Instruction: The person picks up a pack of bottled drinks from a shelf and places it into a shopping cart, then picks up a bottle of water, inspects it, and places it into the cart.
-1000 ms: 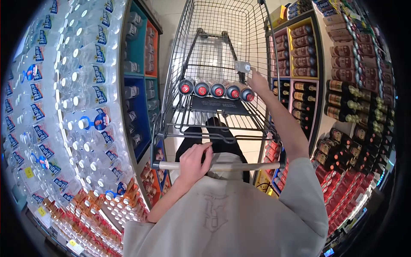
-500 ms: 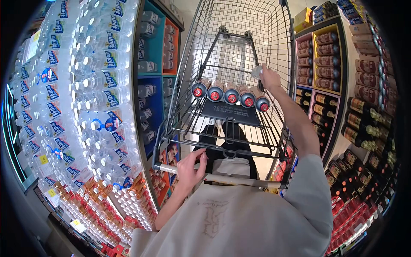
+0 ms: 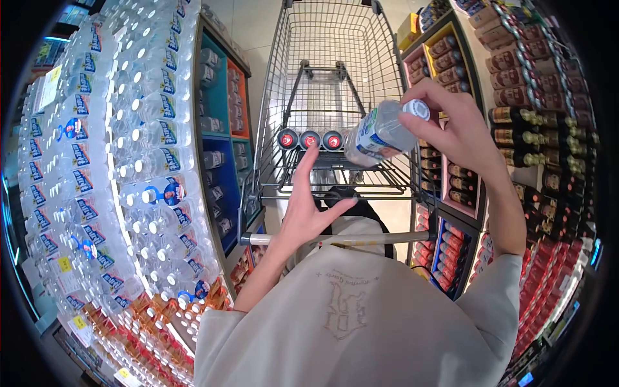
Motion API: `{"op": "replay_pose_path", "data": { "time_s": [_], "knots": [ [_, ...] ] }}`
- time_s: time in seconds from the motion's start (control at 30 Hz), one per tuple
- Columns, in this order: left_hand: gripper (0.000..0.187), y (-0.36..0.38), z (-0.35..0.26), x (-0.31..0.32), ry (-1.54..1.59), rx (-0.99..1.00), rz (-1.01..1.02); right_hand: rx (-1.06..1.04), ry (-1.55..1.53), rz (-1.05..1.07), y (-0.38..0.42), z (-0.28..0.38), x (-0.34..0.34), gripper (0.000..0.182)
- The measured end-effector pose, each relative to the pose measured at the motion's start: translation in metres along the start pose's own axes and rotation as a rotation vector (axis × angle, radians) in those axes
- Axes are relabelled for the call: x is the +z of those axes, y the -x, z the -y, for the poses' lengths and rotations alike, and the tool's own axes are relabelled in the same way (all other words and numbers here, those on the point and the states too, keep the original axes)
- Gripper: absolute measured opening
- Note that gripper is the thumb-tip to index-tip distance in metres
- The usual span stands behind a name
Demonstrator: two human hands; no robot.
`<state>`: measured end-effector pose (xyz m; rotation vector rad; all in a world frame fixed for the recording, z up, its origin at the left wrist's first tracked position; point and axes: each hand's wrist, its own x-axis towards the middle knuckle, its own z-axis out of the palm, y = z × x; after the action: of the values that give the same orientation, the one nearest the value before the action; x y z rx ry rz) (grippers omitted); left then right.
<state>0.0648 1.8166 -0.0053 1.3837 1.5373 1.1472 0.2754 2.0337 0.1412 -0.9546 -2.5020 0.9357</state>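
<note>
A clear plastic bottle [image 3: 382, 134] with a blue and white label hangs tilted over the near right part of the shopping cart [image 3: 322, 39]. Its white cap end is gripped by the fingers of my right hand [image 3: 451, 126]. My left hand [image 3: 309, 209] is held above the cart's handle [image 3: 406, 237], fingers spread and nothing in them, its palm turned toward the bottle. Dark-ended bottles with red caps [image 3: 310, 140] lie in a row across the cart's near end; three show, and the clear bottle covers the place to their right.
Stacked clear water bottles [image 3: 155, 135] fill the left side. Beside the cart's left stands a blue and teal shelf [image 3: 216, 126]. On the right are a shelf with brown bottles [image 3: 445, 61], dark bottles [image 3: 516, 137] and red-packaged goods [image 3: 548, 284].
My right hand has lifted the clear bottle from inside the cart toward me. My left hand has left the handle area, risen and spread its fingers. The view has shifted slightly.
</note>
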Motion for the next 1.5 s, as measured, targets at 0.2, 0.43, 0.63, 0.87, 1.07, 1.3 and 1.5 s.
{"op": "replay_pose_path", "data": {
  "time_s": [0.2, 0.43, 0.63, 0.87, 1.07, 1.3, 1.5],
  "knots": [
    [0.113, -0.035, -0.015, 0.025, 0.665, -0.086, 0.445, 0.253, -0.235, -0.097, -0.001, 0.009, 0.023, 0.041],
    [0.073, 0.006, 0.013, 0.022, 0.991, -0.228, 0.301, 0.352, -0.645, -0.335, 0.045, -0.01, 0.125, 0.045],
    [0.062, 0.018, 0.0, -0.008, 0.772, -0.224, 0.166, 0.336, -0.911, -0.286, 0.106, 0.026, 0.216, 0.063],
    [0.062, 0.042, 0.045, -0.01, 1.051, -0.364, 0.146, 0.263, -0.952, -0.387, 0.112, 0.064, 0.256, 0.071],
    [0.081, 0.052, 0.065, -0.017, 1.469, -0.342, 0.332, 0.147, -0.699, -0.343, 0.111, 0.07, 0.264, 0.088],
    [0.101, 0.047, 0.052, -0.036, 1.852, -0.229, 0.57, -0.011, -0.552, -0.3, 0.106, 0.089, 0.257, 0.107],
    [0.116, 0.042, 0.066, -0.033, 2.218, -0.07, 0.887, -0.156, -0.331, -0.29, 0.097, 0.099, 0.249, 0.089]
  ]
}}
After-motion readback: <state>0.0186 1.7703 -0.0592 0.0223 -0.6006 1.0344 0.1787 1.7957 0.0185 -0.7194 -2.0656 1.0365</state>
